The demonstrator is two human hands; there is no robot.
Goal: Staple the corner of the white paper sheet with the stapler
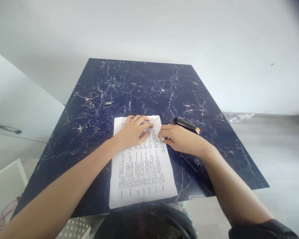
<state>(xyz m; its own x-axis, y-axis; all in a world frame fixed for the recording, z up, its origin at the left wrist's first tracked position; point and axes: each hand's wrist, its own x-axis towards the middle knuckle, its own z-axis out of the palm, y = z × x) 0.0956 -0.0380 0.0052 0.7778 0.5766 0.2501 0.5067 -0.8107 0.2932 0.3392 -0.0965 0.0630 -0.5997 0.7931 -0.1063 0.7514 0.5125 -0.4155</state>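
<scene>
Printed sheets of paper (142, 172) lie on the dark blue marbled table, with rows of text and a little handwriting near the right edge. I cannot tell how many sheets there are. My left hand (136, 131) rests flat across the upper part of the paper, fingers spread. At the paper's upper right edge, my right hand (176, 136) has its fingers curled and closed on the border. Just behind it lies what looks like a black stapler (185, 124) with an orange tip, partly covered by that hand.
A small grey strip, seemingly staples (108, 103), lies on the table (144, 83) left of the paper's top. White walls stand behind and to the left. A clear plastic piece (241, 118) is on the floor at right. My lap is below the front edge.
</scene>
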